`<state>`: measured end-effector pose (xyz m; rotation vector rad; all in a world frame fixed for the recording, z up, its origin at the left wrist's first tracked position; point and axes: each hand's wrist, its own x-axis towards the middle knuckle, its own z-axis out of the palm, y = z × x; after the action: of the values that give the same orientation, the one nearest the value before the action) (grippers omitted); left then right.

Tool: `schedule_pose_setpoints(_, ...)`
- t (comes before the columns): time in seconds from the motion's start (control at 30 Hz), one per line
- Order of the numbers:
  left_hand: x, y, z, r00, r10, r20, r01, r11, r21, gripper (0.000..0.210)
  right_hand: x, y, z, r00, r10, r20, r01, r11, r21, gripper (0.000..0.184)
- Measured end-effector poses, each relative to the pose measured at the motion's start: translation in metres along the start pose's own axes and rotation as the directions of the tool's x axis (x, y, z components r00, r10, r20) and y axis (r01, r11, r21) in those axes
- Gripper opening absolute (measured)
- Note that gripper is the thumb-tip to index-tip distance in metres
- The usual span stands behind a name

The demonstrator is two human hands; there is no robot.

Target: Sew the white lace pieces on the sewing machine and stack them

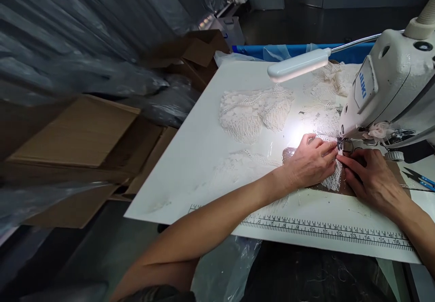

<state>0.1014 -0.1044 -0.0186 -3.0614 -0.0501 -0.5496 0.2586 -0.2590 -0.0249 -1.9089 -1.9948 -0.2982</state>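
Note:
A strip of white lace (333, 179) runs under the needle area of a white sewing machine (390, 84). My left hand (311, 160) presses on the lace just left of the presser foot (340, 143), its fingers bent and close together. On the other side, my right hand (375, 177) pinches the lace's edge between thumb and forefinger, close to the foot. The fingertips partly cover the lace, and the needle point cannot be made out. More lace (324, 120) lies just behind the foot, lit by the machine's lamp.
Lace pieces (254, 109) lie on the white table (190, 166), more at its back. Blue-handled snips (421, 179) rest at right. A lamp (299, 65) hangs over the table. A printed ruler (326, 230) lines the front edge. Cardboard boxes (74, 132) stand left.

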Motion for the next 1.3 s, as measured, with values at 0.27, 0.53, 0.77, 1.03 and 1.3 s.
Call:
schedule_pose_setpoints(0.27, 0.004, 0.003, 0.009, 0.997, -0.079, -0.025, 0.080, 0.996, 0.042, 0.036, 0.004, -0.002, -0.001, 0.995, 0.062, 0.080, -0.053, 0.993, -0.109, 0.033)
schedule_pose_setpoints(0.53, 0.010, -0.014, 0.003, 0.997, -0.048, -0.053, 0.049, 0.999, 0.014, 0.038, -0.008, -0.004, 0.003, 0.995, 0.082, 0.050, -0.077, 0.993, -0.084, 0.040)
schedule_pose_setpoints(0.77, 0.021, -0.038, -0.015, 0.981, 0.050, 0.187, -0.038, 0.997, -0.066, 0.038, -0.010, 0.004, -0.006, 0.990, 0.086, 0.109, -0.090, 0.995, 0.035, 0.041)
schedule_pose_setpoints(1.03, -0.007, -0.025, -0.023, 0.975, 0.180, 0.134, -0.122, 0.926, -0.358, 0.027, -0.011, 0.020, -0.032, 0.992, 0.030, 0.120, -0.062, 0.960, 0.274, 0.038)
schedule_pose_setpoints(1.3, -0.003, -0.024, -0.017, 0.979, 0.142, 0.147, -0.063, 0.893, -0.445, 0.019, -0.005, 0.014, -0.036, 0.987, 0.014, 0.162, -0.073, 0.929, 0.364, 0.032)
